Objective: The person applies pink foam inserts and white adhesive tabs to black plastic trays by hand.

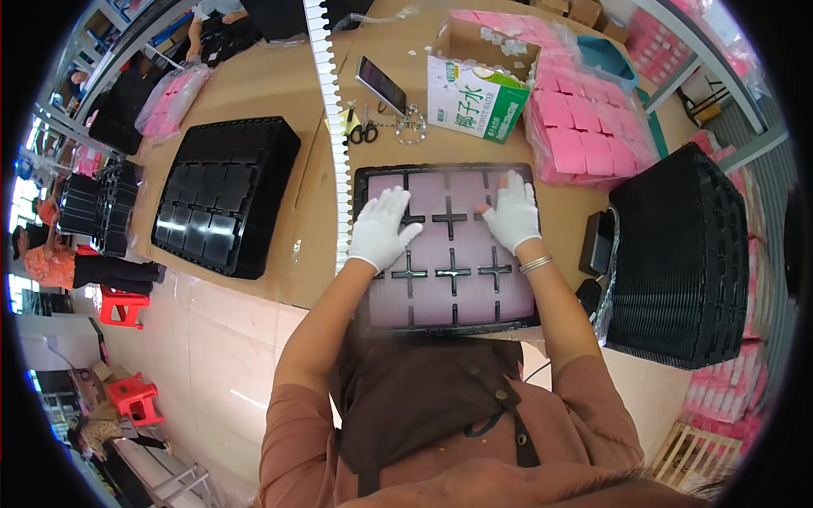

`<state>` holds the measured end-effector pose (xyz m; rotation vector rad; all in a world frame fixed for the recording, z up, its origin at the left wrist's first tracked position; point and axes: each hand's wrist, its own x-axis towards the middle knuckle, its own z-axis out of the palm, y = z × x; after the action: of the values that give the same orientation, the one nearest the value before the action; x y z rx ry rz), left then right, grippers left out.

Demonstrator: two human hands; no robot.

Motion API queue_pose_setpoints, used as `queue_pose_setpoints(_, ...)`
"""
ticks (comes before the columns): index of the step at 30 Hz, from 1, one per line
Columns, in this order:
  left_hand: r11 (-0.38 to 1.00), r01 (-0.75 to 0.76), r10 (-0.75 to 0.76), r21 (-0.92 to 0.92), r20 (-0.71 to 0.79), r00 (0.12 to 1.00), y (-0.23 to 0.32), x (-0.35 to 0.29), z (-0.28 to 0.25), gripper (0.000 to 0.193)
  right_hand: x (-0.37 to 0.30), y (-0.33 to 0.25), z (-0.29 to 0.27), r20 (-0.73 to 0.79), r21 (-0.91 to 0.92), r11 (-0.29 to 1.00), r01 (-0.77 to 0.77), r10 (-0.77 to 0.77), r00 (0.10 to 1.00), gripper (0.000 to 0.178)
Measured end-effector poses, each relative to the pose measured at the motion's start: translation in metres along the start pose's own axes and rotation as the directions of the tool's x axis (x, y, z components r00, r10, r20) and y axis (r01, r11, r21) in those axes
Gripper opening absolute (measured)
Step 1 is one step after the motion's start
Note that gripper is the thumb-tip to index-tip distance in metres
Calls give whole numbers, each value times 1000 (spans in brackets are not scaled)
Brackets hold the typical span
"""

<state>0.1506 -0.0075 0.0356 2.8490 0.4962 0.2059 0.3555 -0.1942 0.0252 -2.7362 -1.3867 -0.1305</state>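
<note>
In front of me lies a black plastic tray [453,272] with cross-shaped dividers. Pale pinkish-purple material [432,302] fills its sections; whether it is pads or a sheet I cannot tell. My left hand [383,227], in a white glove, rests on the tray's left part with fingers spread. On the upper right part lies my right hand [513,213], also gloved, its fingers stretched out and a thumb tip bare. Neither hand grips anything. Both palms hide some of the tray beneath them.
A tall stack of black trays [677,262] stands at right, with bagged pink pieces [584,127] behind. Beyond my tray are a carton [478,89], a phone [381,83] and scissors [362,134]. A white toothed strip [339,169] separates another black tray stack [224,195] at left.
</note>
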Motion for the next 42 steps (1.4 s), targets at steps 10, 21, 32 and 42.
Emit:
queue_pose_setpoints(10, 973, 131, -89, 190, -213, 973, -5, -3, 17, 27, -29, 6, -26, 48, 65, 986, 153, -156, 986, 81)
queue_pose_setpoints(21, 958, 249, -240, 138, -81, 967, -13, 33, 11, 58, 6, 0, -22, 32, 45, 998, 32, -33, 999, 68)
queue_pose_setpoints(32, 921, -376, 388, -99, 189, 902, 6, -132, -41, 67, -151, 17, -69, 97, 387, 810, 440, -510, 854, 71)
queue_pose_setpoints(42, 902, -370, 390, -223, 53, 919, -14, -157, -36, 42, -185, 28, -70, 194, 293, 897, 331, -395, 898, 47)
